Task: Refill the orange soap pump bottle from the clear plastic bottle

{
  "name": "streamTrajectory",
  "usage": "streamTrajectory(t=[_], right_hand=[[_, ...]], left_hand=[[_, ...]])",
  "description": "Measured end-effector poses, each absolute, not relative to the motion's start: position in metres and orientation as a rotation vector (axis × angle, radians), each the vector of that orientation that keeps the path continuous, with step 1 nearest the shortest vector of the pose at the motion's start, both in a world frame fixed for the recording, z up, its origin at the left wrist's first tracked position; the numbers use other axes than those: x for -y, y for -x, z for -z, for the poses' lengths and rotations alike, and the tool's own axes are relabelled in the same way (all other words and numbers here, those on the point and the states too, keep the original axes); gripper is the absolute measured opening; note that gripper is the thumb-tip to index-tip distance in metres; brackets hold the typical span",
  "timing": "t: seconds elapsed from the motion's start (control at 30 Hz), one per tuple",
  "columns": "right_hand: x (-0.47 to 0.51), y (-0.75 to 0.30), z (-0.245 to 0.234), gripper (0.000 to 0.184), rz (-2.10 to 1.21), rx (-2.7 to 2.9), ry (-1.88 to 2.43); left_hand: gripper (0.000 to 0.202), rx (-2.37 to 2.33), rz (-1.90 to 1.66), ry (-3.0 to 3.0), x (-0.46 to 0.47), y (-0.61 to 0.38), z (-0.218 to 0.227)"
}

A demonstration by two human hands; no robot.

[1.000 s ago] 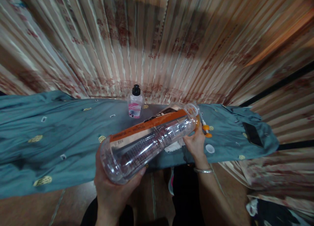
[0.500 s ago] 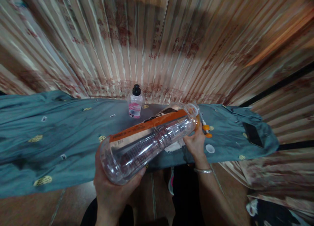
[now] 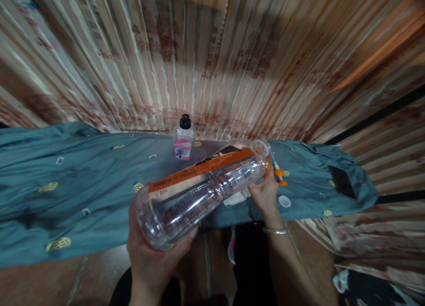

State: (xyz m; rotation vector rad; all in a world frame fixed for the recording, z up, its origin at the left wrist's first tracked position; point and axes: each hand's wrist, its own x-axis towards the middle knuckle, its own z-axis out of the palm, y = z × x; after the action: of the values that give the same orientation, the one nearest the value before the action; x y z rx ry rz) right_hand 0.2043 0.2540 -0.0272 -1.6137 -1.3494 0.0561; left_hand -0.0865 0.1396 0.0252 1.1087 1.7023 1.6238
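Observation:
A large clear plastic bottle (image 3: 206, 186) with an orange-and-beige label lies tilted across my view, its neck up to the right. My left hand (image 3: 151, 253) is closed around its wide base. Near the neck, my right hand (image 3: 267, 193) grips the bottle from below; most of its fingers are hidden behind the plastic. Just right of that hand is an orange-and-white piece (image 3: 279, 175) with a thin stem, partly hidden. A white round disc (image 3: 284, 201) lies on the cloth beside my right wrist. Something white and crumpled (image 3: 236, 198) shows under the bottle.
A small clear bottle (image 3: 183, 145) with a black cap and pink label stands at the back of the teal cloth (image 3: 99, 186). A dark phone (image 3: 342, 182) lies at the right end. Pleated curtains (image 3: 199, 53) hang behind, and tiled floor (image 3: 195, 270) shows below.
Almost nothing differs. Both hands keep the large bottle in the same tilted position.

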Motion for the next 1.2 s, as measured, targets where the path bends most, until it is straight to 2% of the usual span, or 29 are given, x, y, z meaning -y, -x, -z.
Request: streamTrajectory(t=[0.77, 1.0, 1.2], right_hand=[[-0.254, -0.206, 0.029, 0.064, -0.029, 1.351, 1.631], [-0.254, -0.206, 0.029, 0.072, -0.071, 1.331, 1.648], [-0.254, -0.206, 0.029, 0.072, -0.065, 1.329, 1.664]], left_hand=[[0.113, -1.64, -1.595, -1.14, -0.14, 0.097, -0.029], [0.117, -1.683, -1.643, -1.053, -0.138, 0.083, -0.034], [0.115, -1.709, -1.643, -1.093, -0.137, 0.079, -0.033]])
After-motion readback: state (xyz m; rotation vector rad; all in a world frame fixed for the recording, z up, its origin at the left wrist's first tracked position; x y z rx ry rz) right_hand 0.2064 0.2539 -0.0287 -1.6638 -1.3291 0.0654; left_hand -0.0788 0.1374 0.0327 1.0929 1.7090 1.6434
